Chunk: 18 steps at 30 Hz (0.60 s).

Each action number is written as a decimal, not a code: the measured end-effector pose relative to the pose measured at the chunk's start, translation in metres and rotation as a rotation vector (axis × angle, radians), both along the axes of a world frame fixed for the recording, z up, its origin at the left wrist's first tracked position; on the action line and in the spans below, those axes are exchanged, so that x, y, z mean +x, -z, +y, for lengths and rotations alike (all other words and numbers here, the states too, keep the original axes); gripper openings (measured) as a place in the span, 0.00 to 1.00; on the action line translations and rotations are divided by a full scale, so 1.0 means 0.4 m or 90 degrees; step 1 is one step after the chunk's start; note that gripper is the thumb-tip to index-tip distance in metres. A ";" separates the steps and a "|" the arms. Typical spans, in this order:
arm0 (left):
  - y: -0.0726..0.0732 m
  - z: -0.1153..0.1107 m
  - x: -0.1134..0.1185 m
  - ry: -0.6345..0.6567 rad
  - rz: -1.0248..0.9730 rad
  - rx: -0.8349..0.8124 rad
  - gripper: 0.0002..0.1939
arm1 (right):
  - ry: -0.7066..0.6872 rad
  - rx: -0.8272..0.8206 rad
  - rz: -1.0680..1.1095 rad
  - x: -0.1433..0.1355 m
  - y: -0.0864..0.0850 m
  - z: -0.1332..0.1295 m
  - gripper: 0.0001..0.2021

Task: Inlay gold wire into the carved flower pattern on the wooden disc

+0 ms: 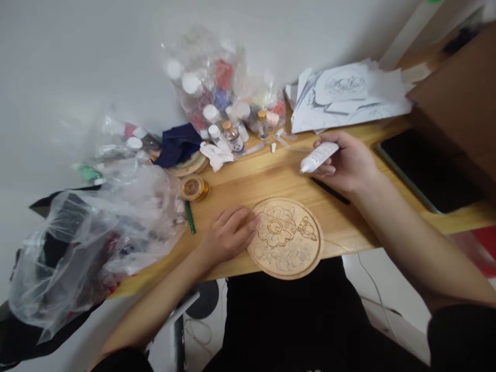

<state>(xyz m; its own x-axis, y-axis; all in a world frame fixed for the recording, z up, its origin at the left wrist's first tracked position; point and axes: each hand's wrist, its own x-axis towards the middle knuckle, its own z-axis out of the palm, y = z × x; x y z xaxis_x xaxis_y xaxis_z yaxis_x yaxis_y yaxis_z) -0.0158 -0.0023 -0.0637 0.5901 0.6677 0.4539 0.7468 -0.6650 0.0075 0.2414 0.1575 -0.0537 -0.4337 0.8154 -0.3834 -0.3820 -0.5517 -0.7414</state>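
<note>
A round wooden board [289, 266] with a raised rim lies at the table's front edge. It bears a pencilled flower pattern, partly traced with gold wire or gold lines. My left hand [228, 235] has its bent fingers closed at the board's left rim; the fingertips are slightly blurred. In my right hand [354, 163] is a white squeeze tube [320, 156], tilted with its uncapped nozzle down and to the left, above the table behind the board. Beneath that hand lies a dark, thin stick-like tool [330, 190]. A small white cap [273, 148] stands farther back.
A spool of gold wire [194, 187] and a green pencil [190, 217] lie left. Small bottles [233, 137] and plastic bags of jars [211, 82] line the wall. Drawings on paper [349, 93], a dark-screened tablet [430, 168] and a cardboard box [461, 98] occupy the right.
</note>
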 end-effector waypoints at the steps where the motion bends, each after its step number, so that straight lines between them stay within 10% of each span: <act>1: -0.002 0.010 0.002 -0.019 -0.013 -0.006 0.08 | 0.003 0.002 0.015 0.005 -0.002 0.002 0.10; 18: -0.036 0.369 0.214 -0.313 0.094 -0.218 0.13 | 0.060 0.029 0.117 0.041 -0.014 0.014 0.11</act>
<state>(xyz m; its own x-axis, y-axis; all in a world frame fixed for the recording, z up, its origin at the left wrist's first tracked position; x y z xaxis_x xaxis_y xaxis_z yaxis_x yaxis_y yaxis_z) 0.0698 0.1454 -0.0495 0.2159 0.9710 0.1031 0.9749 -0.2202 0.0327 0.2579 0.1632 -0.0480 -0.4144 0.8702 -0.2664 -0.5608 -0.4748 -0.6783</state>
